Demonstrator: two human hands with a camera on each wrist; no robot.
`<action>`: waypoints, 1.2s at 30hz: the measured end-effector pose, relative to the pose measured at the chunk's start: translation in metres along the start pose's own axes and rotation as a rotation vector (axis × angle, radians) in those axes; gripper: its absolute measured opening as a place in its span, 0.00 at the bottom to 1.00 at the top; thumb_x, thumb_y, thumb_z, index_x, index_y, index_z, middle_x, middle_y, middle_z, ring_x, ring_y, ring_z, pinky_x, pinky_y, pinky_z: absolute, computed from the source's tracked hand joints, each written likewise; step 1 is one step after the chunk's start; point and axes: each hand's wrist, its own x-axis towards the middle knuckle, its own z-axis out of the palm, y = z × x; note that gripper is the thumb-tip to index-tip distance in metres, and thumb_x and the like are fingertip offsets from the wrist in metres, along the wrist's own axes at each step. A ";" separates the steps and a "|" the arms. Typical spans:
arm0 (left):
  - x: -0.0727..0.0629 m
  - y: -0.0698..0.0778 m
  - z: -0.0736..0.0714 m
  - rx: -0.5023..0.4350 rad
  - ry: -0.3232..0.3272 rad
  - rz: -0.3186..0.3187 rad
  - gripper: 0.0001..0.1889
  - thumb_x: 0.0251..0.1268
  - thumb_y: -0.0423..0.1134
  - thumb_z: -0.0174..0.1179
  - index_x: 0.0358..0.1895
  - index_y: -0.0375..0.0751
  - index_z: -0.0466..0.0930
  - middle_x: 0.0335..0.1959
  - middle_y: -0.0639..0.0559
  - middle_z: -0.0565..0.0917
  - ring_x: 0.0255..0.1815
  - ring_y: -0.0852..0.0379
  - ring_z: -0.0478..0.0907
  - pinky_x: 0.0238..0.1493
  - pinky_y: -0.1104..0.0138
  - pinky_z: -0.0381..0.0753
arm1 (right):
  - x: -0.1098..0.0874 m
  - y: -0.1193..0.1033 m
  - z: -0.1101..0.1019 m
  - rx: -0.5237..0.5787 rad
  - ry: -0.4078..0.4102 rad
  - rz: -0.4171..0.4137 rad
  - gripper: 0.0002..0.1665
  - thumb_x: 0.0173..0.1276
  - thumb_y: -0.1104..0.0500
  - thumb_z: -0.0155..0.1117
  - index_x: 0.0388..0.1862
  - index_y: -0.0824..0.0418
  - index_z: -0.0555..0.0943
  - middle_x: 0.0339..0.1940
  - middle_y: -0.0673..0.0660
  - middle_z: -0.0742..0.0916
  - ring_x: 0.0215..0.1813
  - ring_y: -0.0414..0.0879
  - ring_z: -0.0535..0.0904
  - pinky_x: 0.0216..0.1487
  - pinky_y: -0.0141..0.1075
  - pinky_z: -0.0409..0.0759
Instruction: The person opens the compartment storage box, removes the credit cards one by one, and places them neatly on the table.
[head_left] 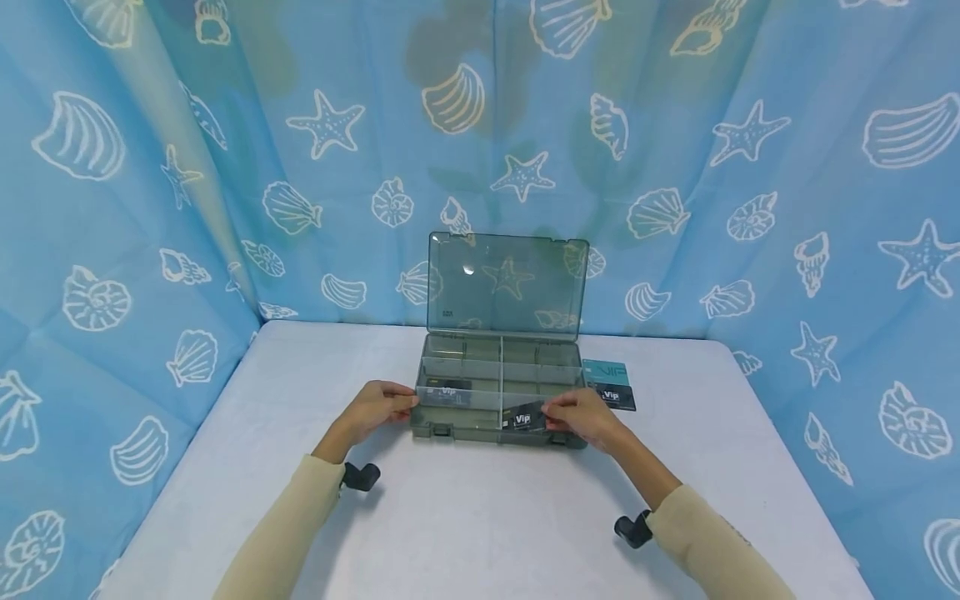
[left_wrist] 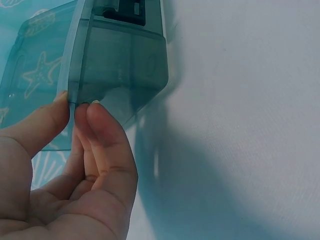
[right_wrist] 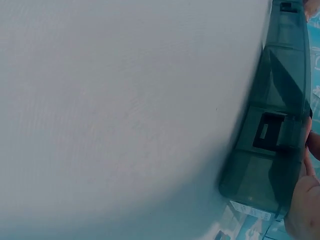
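Note:
A see-through grey-green plastic organizer box [head_left: 465, 433] stands on the table, its lid [head_left: 506, 283] raised at the back. My left hand [head_left: 377, 404] pinches the box's left rim between thumb and fingertips; in the left wrist view the left hand [left_wrist: 95, 170] has its thumb on the edge. With my right hand [head_left: 588, 415] I pinch a black "Vip" card [head_left: 522, 417], tilted over the front right compartment. Another black Vip card [head_left: 448, 392] lies in the front left compartment. In the right wrist view the right hand [right_wrist: 305, 200] shows only partly, and its card is mostly hidden.
Right of the box, a teal card [head_left: 606, 372] and a black Vip card [head_left: 617, 397] lie on the white table [head_left: 480, 525]. Clear dividers [head_left: 501, 367] split the box into compartments. Behind hangs a blue shell-patterned curtain [head_left: 375, 267]. Each wrist bears a small black camera.

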 end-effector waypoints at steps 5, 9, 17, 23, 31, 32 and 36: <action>0.000 0.002 -0.002 0.005 -0.007 -0.007 0.17 0.65 0.35 0.65 0.52 0.29 0.78 0.46 0.40 0.81 0.40 0.51 0.80 0.43 0.62 0.83 | -0.001 -0.002 -0.011 -0.006 -0.001 -0.015 0.16 0.69 0.62 0.64 0.51 0.72 0.81 0.41 0.62 0.85 0.37 0.47 0.85 0.42 0.38 0.84; 0.000 0.003 -0.003 0.008 -0.003 -0.008 0.17 0.64 0.35 0.65 0.52 0.29 0.78 0.46 0.40 0.81 0.41 0.51 0.80 0.44 0.62 0.83 | -0.006 -0.005 -0.033 -0.005 -0.020 -0.021 0.19 0.69 0.60 0.65 0.53 0.73 0.81 0.41 0.64 0.85 0.37 0.48 0.85 0.45 0.41 0.84; -0.002 0.000 -0.001 -0.029 -0.013 0.005 0.17 0.65 0.35 0.65 0.52 0.28 0.78 0.46 0.40 0.81 0.40 0.51 0.80 0.44 0.63 0.83 | -0.026 0.004 -0.087 0.037 0.045 0.024 0.24 0.70 0.59 0.64 0.58 0.75 0.77 0.51 0.66 0.82 0.39 0.47 0.85 0.50 0.42 0.82; -0.002 -0.002 -0.001 -0.042 -0.013 0.003 0.17 0.66 0.35 0.63 0.53 0.27 0.77 0.47 0.40 0.81 0.42 0.51 0.80 0.44 0.64 0.83 | -0.041 0.018 -0.120 -0.002 0.092 0.026 0.30 0.71 0.56 0.64 0.61 0.76 0.73 0.48 0.64 0.83 0.41 0.46 0.85 0.55 0.46 0.79; -0.002 0.000 -0.003 -0.033 -0.032 -0.002 0.17 0.66 0.35 0.64 0.53 0.28 0.77 0.47 0.40 0.81 0.41 0.51 0.80 0.44 0.64 0.83 | -0.037 0.039 -0.146 -0.053 0.137 0.090 0.30 0.73 0.56 0.61 0.64 0.78 0.69 0.46 0.64 0.82 0.39 0.43 0.83 0.52 0.42 0.81; -0.002 0.000 -0.003 -0.034 -0.035 -0.001 0.18 0.66 0.35 0.64 0.54 0.27 0.77 0.47 0.40 0.81 0.41 0.51 0.80 0.44 0.64 0.83 | -0.035 0.043 -0.147 -0.062 0.140 0.099 0.30 0.73 0.57 0.60 0.64 0.78 0.69 0.46 0.64 0.82 0.39 0.43 0.83 0.51 0.40 0.82; -0.001 0.001 -0.001 -0.038 -0.038 0.005 0.18 0.65 0.35 0.64 0.53 0.28 0.77 0.47 0.41 0.81 0.41 0.51 0.80 0.44 0.64 0.83 | -0.025 0.057 -0.145 -0.087 0.172 0.135 0.26 0.73 0.60 0.60 0.61 0.78 0.72 0.46 0.65 0.83 0.36 0.42 0.83 0.43 0.35 0.84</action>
